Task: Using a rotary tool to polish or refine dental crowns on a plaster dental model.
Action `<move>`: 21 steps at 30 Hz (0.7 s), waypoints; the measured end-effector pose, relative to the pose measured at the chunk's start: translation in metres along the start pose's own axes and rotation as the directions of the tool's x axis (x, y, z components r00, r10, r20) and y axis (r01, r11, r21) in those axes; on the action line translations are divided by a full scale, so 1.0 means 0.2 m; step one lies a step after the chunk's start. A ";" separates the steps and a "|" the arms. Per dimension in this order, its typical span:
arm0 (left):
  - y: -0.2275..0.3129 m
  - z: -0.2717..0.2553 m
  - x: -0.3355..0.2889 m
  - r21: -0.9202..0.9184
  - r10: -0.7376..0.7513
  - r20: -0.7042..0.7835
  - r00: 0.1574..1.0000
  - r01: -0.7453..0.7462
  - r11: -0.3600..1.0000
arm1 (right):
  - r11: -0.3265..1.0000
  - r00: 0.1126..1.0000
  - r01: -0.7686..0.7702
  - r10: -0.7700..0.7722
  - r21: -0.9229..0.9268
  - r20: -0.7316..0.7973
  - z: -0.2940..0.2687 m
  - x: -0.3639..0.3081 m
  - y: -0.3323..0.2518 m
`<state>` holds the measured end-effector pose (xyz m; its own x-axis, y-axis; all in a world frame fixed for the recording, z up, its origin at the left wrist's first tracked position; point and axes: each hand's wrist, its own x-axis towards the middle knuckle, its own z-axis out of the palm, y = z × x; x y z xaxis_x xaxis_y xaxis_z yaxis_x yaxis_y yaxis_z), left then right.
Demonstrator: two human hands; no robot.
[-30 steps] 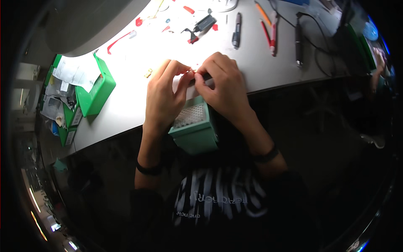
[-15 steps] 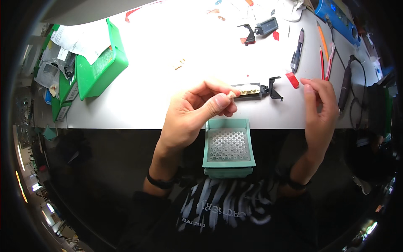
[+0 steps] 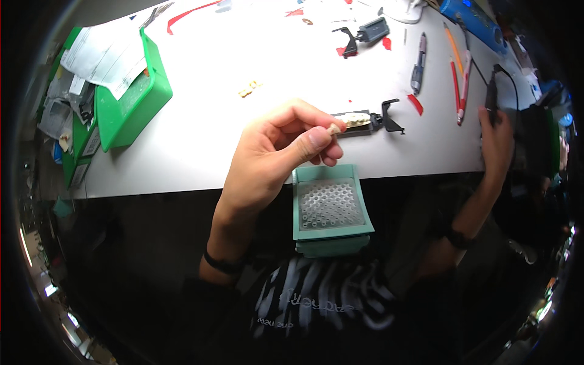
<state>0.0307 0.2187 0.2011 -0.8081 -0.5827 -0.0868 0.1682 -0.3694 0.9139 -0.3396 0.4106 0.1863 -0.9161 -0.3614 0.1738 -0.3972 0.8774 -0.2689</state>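
Note:
My left hand [image 3: 277, 143] is raised over the table's near edge, thumb and forefinger pinching a small cream-coloured piece, like a dental crown [image 3: 333, 129]. Just beyond those fingertips lies a small black dental articulator [image 3: 389, 117] bearing a pale and gold-toned tooth model [image 3: 354, 120]. At the table's right side, my right hand [image 3: 499, 137] has its fingers around the lower part of a dark corded handpiece [image 3: 491, 94]. The hand covers the handpiece's lower end.
A green tray with a perforated grey surface [image 3: 331, 204] juts out below the table edge. Green bins [image 3: 159, 91] with papers and bags stand left. A second articulator [image 3: 371, 30], a pen [image 3: 418, 64], pencils [image 3: 455, 85], red scraps [image 3: 415, 104] and a blue control box [image 3: 474, 24] lie beyond.
My right hand has moved right, from beside the red scrap to the handpiece, and closed around it. My left hand keeps its pinch. The whole view has shifted slightly.

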 end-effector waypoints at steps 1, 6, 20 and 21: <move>0.00 -0.02 -0.01 -0.007 0.005 0.013 1.000 -0.005 1.000 | 1.000 1.000 -0.005 0.005 -0.006 -0.014 0.00 -0.01 0.02; -0.02 0.01 0.00 -0.004 0.017 0.015 1.000 -0.016 1.000 | 0.012 0.944 -0.153 -0.292 0.988 0.150 -0.09 -0.27 -0.15; -0.03 -0.02 0.01 -0.100 0.025 0.020 0.999 -0.023 0.995 | -0.226 0.763 0.011 -0.628 0.974 -0.154 0.08 -0.87 -0.80; -0.03 -0.02 0.00 -0.069 0.023 -0.009 1.000 -0.023 0.997 | -0.218 0.764 0.012 -0.628 0.976 -0.149 0.08 -0.87 -0.81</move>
<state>0.0313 0.2182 0.1944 -0.7988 -0.5975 -0.0695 0.2254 -0.4044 0.8864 -0.1166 0.3274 0.1849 -0.4418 -0.7800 0.4432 0.0218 -0.5032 -0.8639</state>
